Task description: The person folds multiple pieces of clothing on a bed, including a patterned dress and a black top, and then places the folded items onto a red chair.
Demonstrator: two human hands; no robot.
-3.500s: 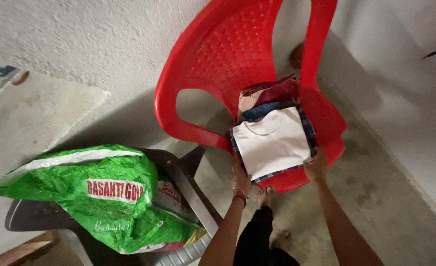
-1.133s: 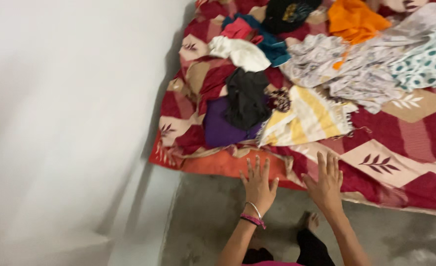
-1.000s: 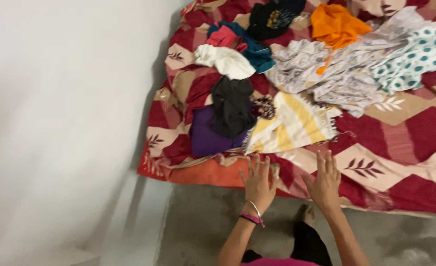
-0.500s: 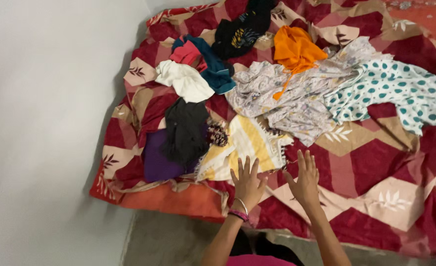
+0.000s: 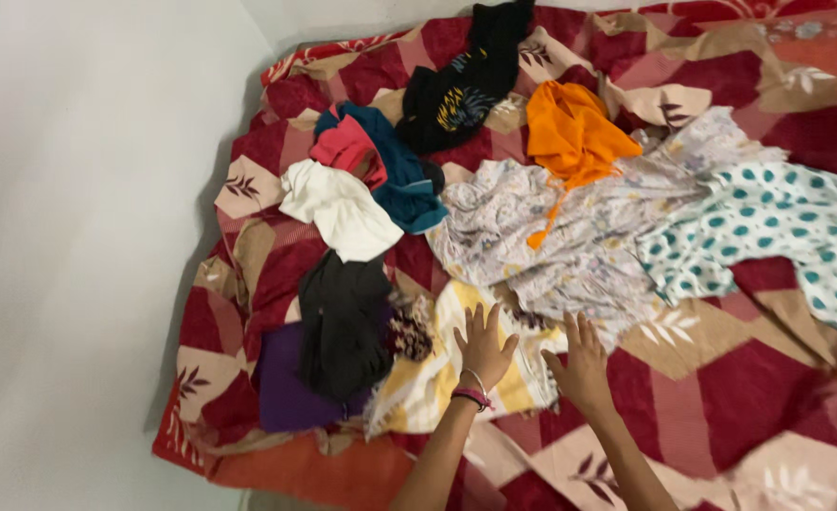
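A heap of loose clothes lies on a bed with a red and beige patterned cover [image 5: 740, 378]. My left hand [image 5: 484, 345], with bangles on the wrist, is spread flat over a yellow and white striped cloth [image 5: 428, 383]. My right hand [image 5: 584, 364] is open beside it, at the edge of a pale floral garment [image 5: 570, 246]. To the left lie a black garment [image 5: 343, 317] over a purple one [image 5: 281, 393], a white cloth [image 5: 338, 208], a teal and pink bundle [image 5: 380, 161]. Neither hand grips anything.
Farther back lie a black printed garment [image 5: 470, 80], an orange top [image 5: 574, 132] and a white cloth with teal dots [image 5: 768, 227] at the right. A plain white wall [image 5: 78, 237] runs along the bed's left side.
Earlier both hands were on folded clothes stacked on a red plastic chair. The view has since turned to the bed, and both open hands have moved forward onto the clothes pile.
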